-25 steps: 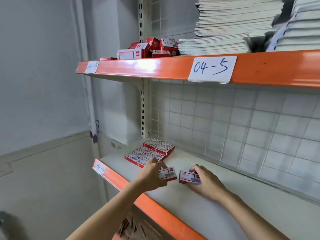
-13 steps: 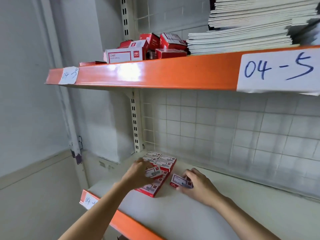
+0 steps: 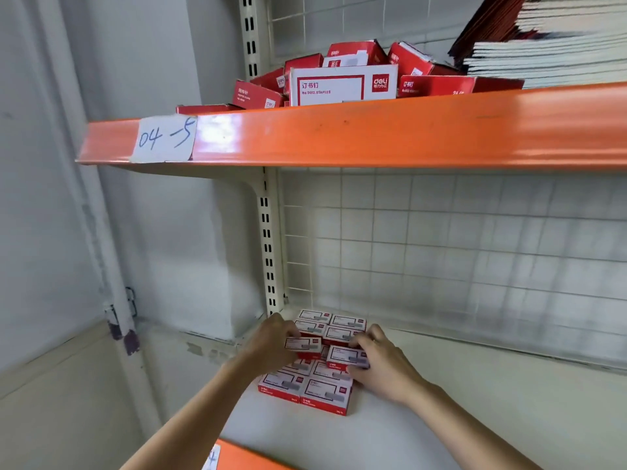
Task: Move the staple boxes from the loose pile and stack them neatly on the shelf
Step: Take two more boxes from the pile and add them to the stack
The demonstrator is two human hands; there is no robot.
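Red-and-white staple boxes lie in neat rows [image 3: 305, 388] on the lower white shelf [image 3: 441, 418], by the upright post. My left hand [image 3: 271, 347] grips one staple box [image 3: 303, 344] and holds it over the rows. My right hand [image 3: 380, 364] holds a second staple box [image 3: 346, 357] on top of the rows, just right of the first. A loose pile of red staple boxes [image 3: 342, 79] sits jumbled on the upper orange-edged shelf [image 3: 373, 134].
Stacked notebooks [image 3: 549, 49] fill the upper shelf's right side. A wire grid panel [image 3: 441, 252] backs the lower shelf. A slotted upright post [image 3: 268, 239] stands at the left, beside the grey wall. A paper label "04-5" [image 3: 164, 139] hangs on the upper shelf's edge.
Both hands carried their boxes back and left onto the neat rows. The view swung closer and to the left, bringing the upper pile nearer.
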